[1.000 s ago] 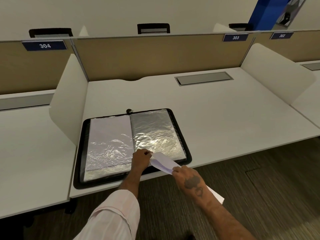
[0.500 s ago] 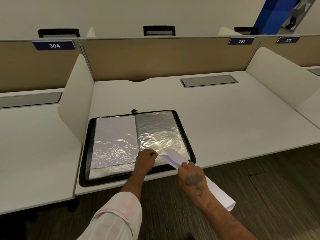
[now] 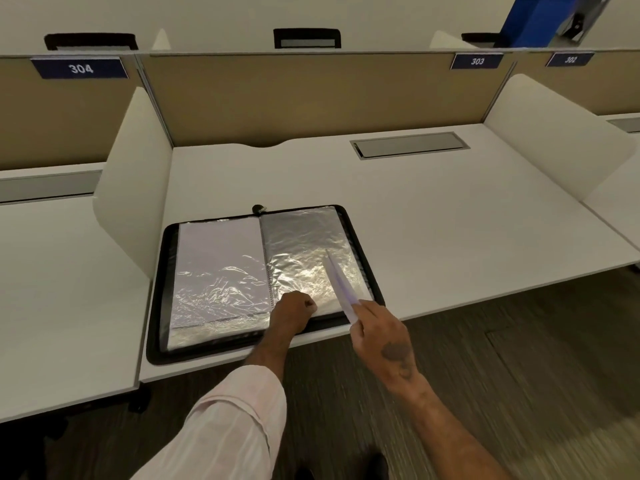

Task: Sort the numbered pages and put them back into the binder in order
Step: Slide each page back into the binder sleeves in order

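Had the black zip-edged binder (image 3: pixel 160 292) lying open flat at the near edge of the white tabletop (image 3: pixel 450 220), crinkled clear sleeves showing. Had a white page inside the left-side sleeve (image 3: pixel 218 247). Rested the left hand (image 3: pixel 292 315), fingers curled, on the lower inner corner of the right-side sleeve (image 3: pixel 304 244) by the spine; could not tell whether plastic was pinched. Pinched a white paper sheet (image 3: pixel 341 285) by its near end in the right hand (image 3: pixel 381 336), edge-on, slanting over the right-side sleeve.
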### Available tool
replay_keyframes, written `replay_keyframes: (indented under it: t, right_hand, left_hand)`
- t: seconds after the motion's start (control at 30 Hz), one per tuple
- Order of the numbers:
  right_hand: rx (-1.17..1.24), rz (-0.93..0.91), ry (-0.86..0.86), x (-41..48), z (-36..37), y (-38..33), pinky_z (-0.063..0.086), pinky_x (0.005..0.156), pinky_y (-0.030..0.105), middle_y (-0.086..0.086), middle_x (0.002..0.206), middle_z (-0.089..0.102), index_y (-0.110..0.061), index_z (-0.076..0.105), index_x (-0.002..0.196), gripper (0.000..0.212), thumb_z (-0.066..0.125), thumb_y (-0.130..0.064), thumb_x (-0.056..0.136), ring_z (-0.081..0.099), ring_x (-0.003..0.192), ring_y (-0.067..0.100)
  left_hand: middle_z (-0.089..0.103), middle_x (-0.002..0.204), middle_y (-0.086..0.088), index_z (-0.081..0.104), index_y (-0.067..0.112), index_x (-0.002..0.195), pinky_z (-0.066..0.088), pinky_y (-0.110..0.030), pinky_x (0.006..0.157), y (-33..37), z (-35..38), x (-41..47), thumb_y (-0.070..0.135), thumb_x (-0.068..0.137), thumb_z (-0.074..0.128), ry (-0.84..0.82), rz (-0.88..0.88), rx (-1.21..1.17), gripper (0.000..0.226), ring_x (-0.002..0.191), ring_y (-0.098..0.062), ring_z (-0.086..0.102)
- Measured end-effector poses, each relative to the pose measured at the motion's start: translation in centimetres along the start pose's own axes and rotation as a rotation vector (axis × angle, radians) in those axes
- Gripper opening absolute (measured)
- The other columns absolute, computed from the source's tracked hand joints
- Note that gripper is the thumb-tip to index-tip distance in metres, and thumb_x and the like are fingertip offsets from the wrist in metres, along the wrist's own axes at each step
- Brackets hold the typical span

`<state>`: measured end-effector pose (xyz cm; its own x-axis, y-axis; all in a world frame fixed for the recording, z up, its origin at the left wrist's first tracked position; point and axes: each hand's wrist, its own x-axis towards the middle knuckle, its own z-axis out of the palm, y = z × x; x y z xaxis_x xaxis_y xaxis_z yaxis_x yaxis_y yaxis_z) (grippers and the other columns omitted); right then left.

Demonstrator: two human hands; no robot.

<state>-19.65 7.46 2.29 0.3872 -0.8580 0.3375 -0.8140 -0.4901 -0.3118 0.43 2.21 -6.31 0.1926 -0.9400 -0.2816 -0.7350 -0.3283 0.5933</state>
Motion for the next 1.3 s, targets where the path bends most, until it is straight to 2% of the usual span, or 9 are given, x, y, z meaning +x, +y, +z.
replay_keyframes:
  t: [0.3,0.47,0.67,0.83,0.93,1.03,1.13,1.17,1.3]
  right_hand:
    - [-0.034,-0.196,-0.293,-2.2,1.9,0.7,0.058,0.068,0.021,-0.002,0.106,0.070,-0.017,0.068,0.109,0.028,0.067,-0.020,0.080,0.068,0.085,0.010]
    - [-0.085,-0.183,-0.384,-2.8,2.1,1.6,0.059,0.058,0.024,-0.003,0.091,0.072,-0.017,0.072,0.093,0.032,0.087,-0.022,0.065,0.068,0.074,0.011]
    - [-0.251,-0.081,-0.502,-2.0,2.0,1.8,0.053,0.044,0.023,-0.004,0.068,0.067,-0.019,0.072,0.074,0.045,0.098,-0.030,0.038,0.063,0.055,0.011]
    - [-0.394,-0.091,-0.598,-0.2,1.0,0.0,0.054,0.070,0.037,0.009,0.096,0.067,-0.008,0.069,0.104,0.032,0.079,-0.021,0.077,0.066,0.086,0.025]
    - [-0.383,-0.077,-0.562,1.0,0.9,-1.5,0.051,0.045,0.031,0.006,0.064,0.064,-0.011,0.071,0.068,0.044,0.099,-0.029,0.038,0.063,0.054,0.019]
    - [-0.404,-0.091,-0.667,2.0,1.7,-2.6,0.053,0.072,0.035,0.013,0.095,0.067,-0.005,0.069,0.100,0.028,0.079,-0.021,0.079,0.067,0.085,0.025]
    - [-0.275,-0.066,-0.583,2.7,2.2,-3.6,0.045,0.043,0.021,0.004,0.055,0.060,-0.014,0.066,0.056,0.042,0.098,-0.024,0.032,0.059,0.045,0.016]
    - [-0.273,-0.076,-0.534,2.9,2.9,-3.3,0.046,0.043,0.021,0.004,0.056,0.060,-0.013,0.066,0.057,0.042,0.098,-0.024,0.032,0.059,0.045,0.016]
    - [-0.132,0.115,-0.564,3.7,3.6,-3.1,0.047,0.087,0.030,0.009,0.117,0.062,-0.008,0.060,0.118,0.034,0.060,-0.031,0.094,0.061,0.106,0.023]
  left_hand:
    - [0.067,0.117,-0.015,0.067,0.005,0.114,0.045,-0.030,0.080,-0.3,0.1,0.1,0.014,0.093,0.058,0.038,-0.046,0.063,0.025,0.110,-0.032,0.062]
    - [0.073,0.106,-0.007,0.077,0.010,0.101,0.045,-0.026,0.082,-0.9,-0.5,0.3,0.000,0.084,0.062,0.056,-0.004,-0.056,0.025,0.102,-0.023,0.065]
    - [0.074,0.094,0.003,0.078,0.019,0.090,0.039,-0.024,0.076,-0.4,-1.4,0.2,0.025,0.089,0.068,0.112,-0.016,-0.229,0.012,0.085,-0.011,0.061]
    - [0.073,0.096,0.005,0.077,0.020,0.093,0.042,-0.023,0.075,-0.1,-1.6,-0.7,0.028,0.091,0.066,0.149,0.035,-0.192,0.014,0.085,-0.008,0.061]
    - [0.070,0.100,0.003,0.077,0.022,0.098,0.046,-0.027,0.078,-0.1,-1.6,-1.3,0.030,0.092,0.063,0.178,0.089,-0.109,0.017,0.090,-0.013,0.062]
    - [0.064,0.097,0.001,0.075,0.024,0.099,0.046,-0.030,0.076,-0.1,-1.7,-1.8,0.032,0.095,0.058,0.213,0.132,-0.011,0.020,0.090,-0.016,0.060]
    - [0.061,0.092,0.001,0.074,0.022,0.095,0.048,-0.031,0.073,-0.4,-1.6,-2.4,0.032,0.097,0.054,0.258,0.192,0.072,0.022,0.087,-0.018,0.060]
    - [0.061,0.092,0.001,0.074,0.022,0.094,0.049,-0.032,0.073,-0.5,-1.6,-2.5,0.031,0.098,0.054,0.274,0.210,0.095,0.022,0.086,-0.018,0.060]
    - [0.061,0.094,0.000,0.073,0.020,0.098,0.051,-0.034,0.071,-0.5,-1.8,-2.8,0.030,0.099,0.051,0.300,0.263,0.173,0.024,0.087,-0.017,0.059]
